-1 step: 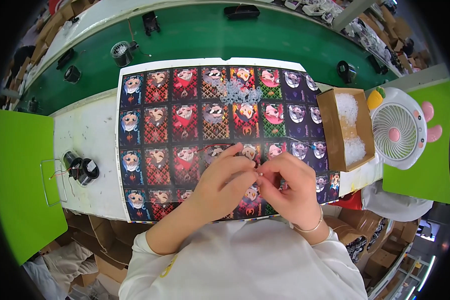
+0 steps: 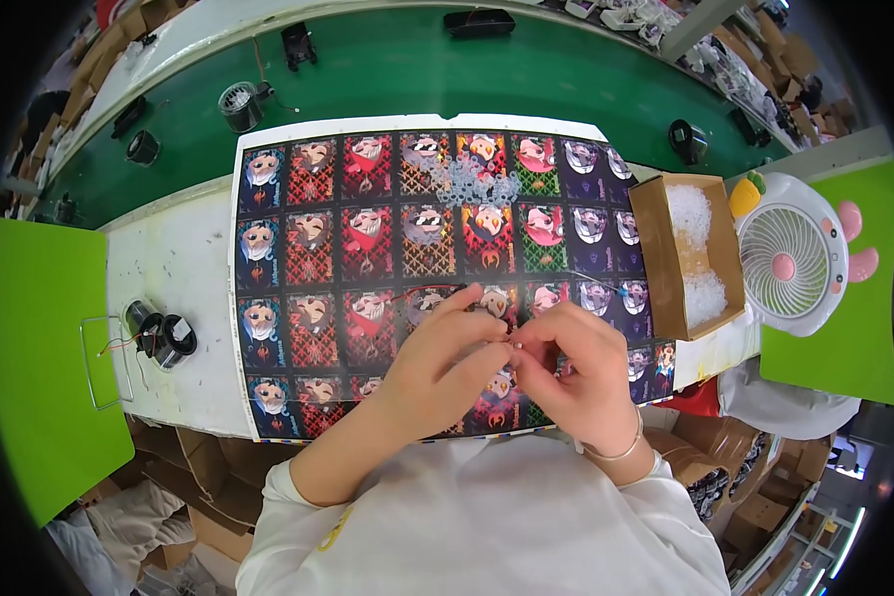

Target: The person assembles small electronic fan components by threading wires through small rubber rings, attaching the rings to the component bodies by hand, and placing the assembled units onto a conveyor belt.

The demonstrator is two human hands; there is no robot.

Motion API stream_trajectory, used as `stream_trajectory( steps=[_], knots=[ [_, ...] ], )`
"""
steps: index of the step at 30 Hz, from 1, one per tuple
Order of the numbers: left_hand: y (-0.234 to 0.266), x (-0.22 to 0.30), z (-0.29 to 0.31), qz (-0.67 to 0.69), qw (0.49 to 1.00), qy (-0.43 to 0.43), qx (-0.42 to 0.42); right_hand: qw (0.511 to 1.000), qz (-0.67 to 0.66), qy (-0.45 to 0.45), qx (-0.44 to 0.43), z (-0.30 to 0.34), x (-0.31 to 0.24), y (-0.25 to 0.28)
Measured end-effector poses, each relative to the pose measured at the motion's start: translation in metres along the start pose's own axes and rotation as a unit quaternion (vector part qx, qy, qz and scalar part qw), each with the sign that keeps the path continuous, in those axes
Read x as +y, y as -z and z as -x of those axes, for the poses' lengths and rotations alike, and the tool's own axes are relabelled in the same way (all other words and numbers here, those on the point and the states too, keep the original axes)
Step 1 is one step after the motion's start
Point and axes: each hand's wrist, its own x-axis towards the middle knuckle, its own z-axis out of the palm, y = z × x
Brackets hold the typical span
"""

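Over the printed sheet (image 2: 313, 260), my two hands meet with fingertips almost touching. My left hand (image 2: 445, 366) is closed in a pinch. My right hand (image 2: 578, 377) pinches from the other side, thumb against forefinger. A tiny pale piece shows where the fingertips come together, too small to name. A thin red and dark wire (image 2: 414, 292) lies by the left fingers, partly hidden by them. Beyond the right fingers runs a thin pale wire (image 2: 588, 278) with a bluish end. Farther off on the sheet is a loose pile of small clear rings (image 2: 479, 183).
A cardboard box (image 2: 659, 260) of small white pieces stands at the right, beside a white toy-shaped fan (image 2: 785, 260). Black round parts with wires (image 2: 157, 336) lie at the left. Behind runs a green belt (image 2: 387, 79) carrying several black devices. Green panels (image 2: 45, 348) flank the table.
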Motion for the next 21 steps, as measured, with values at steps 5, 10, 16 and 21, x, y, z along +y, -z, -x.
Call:
stream_trajectory(
  steps=[5, 10, 16, 21],
  knots=[
    [0.001, 0.003, 0.002, -0.086, 0.991, -0.097, -0.029, 0.997, -0.073, 0.021, -0.022, -0.001, 0.014, 0.003],
    [-0.001, -0.008, 0.007, -0.098, 0.994, -0.041, -0.006, 0.993, -0.082, 0.086, -0.019, 0.001, 0.016, 0.001],
    [-0.011, -0.007, 0.012, -0.135, 0.971, 0.191, -0.047, 0.737, -0.655, -0.167, 0.027, 0.01, 0.053, -0.018],
    [-0.013, -0.015, 0.011, -0.011, 0.959, 0.278, -0.047, 0.922, -0.323, -0.207, 0.058, 0.009, 0.045, -0.04]
  ],
)
